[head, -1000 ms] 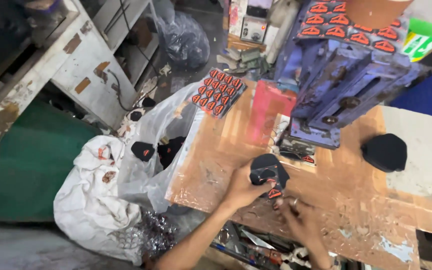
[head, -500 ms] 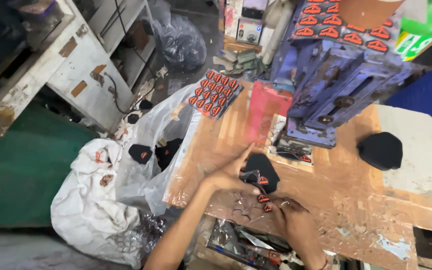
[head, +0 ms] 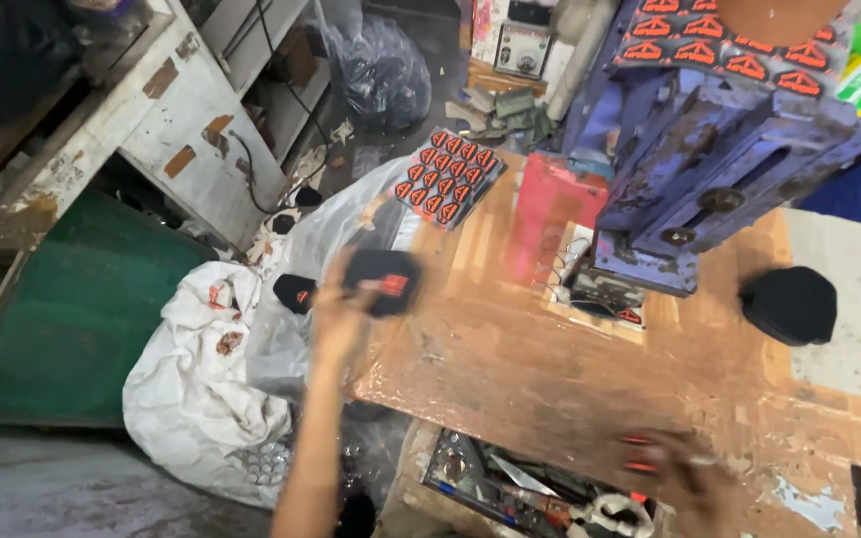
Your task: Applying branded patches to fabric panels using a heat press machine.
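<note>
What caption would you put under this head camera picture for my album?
Left hand holds a black piece with an orange mark over the wooden bench edge, beside a blue press machine; blurred right hand near small orange bits.

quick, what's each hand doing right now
Left hand: closed on a black piece with an orange mark.
Right hand: blurred, grip cannot be told.

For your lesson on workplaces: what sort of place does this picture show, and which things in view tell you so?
Probably a small workshop that presses orange emblems onto black pieces. A heavy blue press stands on a worn wooden bench, a sheet of orange emblems lies beside it, and the left hand holds a black emblem-marked piece over a white sack.
</note>
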